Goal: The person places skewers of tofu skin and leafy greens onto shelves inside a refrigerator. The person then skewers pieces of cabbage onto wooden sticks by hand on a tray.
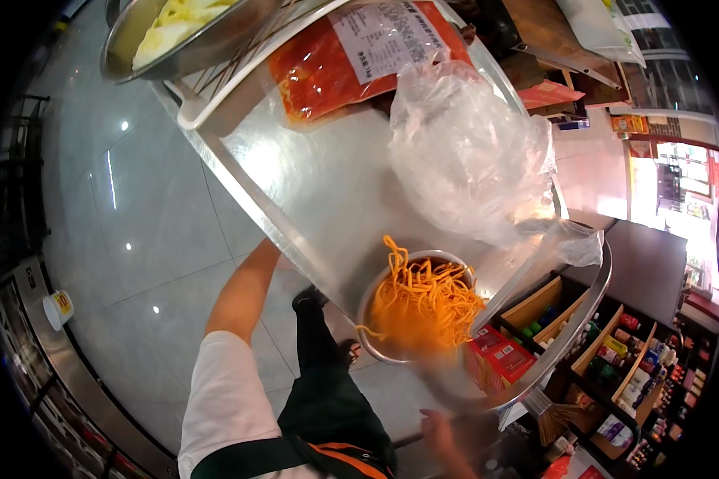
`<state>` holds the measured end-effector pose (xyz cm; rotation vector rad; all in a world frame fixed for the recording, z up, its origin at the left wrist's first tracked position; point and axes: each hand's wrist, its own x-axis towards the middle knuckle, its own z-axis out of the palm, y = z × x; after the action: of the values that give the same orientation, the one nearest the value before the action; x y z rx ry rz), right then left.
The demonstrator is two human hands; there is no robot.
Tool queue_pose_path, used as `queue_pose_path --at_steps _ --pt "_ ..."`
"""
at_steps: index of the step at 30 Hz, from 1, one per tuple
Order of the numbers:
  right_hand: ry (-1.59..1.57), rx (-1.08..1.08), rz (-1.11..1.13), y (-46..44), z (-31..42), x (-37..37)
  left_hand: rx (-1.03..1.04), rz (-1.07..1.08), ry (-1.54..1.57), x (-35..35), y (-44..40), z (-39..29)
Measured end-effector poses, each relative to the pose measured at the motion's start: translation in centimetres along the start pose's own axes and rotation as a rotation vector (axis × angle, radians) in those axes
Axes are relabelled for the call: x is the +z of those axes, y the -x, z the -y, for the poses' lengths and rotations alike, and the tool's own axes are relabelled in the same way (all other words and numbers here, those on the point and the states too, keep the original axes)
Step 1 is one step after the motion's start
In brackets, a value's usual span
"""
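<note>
A round metal bowl heaped with orange noodle-like strands is at the near corner of a metal tray or cart top. The front of the heap is smeared by motion, and one strand hangs over the rim. Below the bowl, my right hand is blurred; whether it holds anything cannot be made out. My left forearm reaches to the tray's left edge, where the hand is hidden. Beyond the bowl lie a crumpled clear plastic bag and a sealed pack of red-orange food with a white label.
At the far left, a metal pan holds pale yellow pieces beside a white-handled rack. A red box and a curved metal rail are right of the bowl. Shelves of packaged goods stand right; a white tub is left.
</note>
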<state>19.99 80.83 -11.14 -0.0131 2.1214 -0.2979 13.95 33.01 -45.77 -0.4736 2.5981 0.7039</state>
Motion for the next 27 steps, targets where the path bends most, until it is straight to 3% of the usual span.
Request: queue_pose_path --at_steps 3,6,9,13,18,19,20,22,25,27 --pt "0.081 -0.062 -0.047 0.5 0.9 0.0 -0.035 -0.129 0.354 -0.4 3.3 0.9" --pt "0.012 -0.073 -0.027 0.7 -0.3 0.9 -0.182 -0.18 1.16 -3.2 9.7 0.6" --pt "0.032 -0.154 -0.047 0.7 -4.1 3.7 -0.317 -0.222 1.119 -2.7 15.7 2.3" --pt "-0.29 -0.218 -0.036 0.3 -9.6 8.4 -0.428 -0.24 0.952 0.2 24.8 4.7" --pt "-0.381 -0.231 -0.182 4.5 -20.5 17.1 -0.593 -0.328 1.195 2.3 38.0 4.4" --pt "-0.125 -0.243 -0.174 8.0 -19.1 16.7 -0.621 -0.34 1.187 1.9 40.6 3.5" --pt "-0.141 -0.234 -0.173 11.8 -21.3 18.9 -0.616 -0.328 1.172 1.2 44.5 2.0" --pt "-0.255 -0.245 -0.294 16.1 -25.4 21.4 -0.583 -0.344 1.203 -0.7 50.3 -1.6" --pt "-0.266 -0.255 -0.411 20.8 -20.0 18.1 -0.558 -0.37 1.206 -3.8 55.0 -8.9" --pt "-0.581 -0.341 -0.491 21.7 -18.2 16.0 -0.51 -0.363 1.194 -5.4 56.9 -13.0"
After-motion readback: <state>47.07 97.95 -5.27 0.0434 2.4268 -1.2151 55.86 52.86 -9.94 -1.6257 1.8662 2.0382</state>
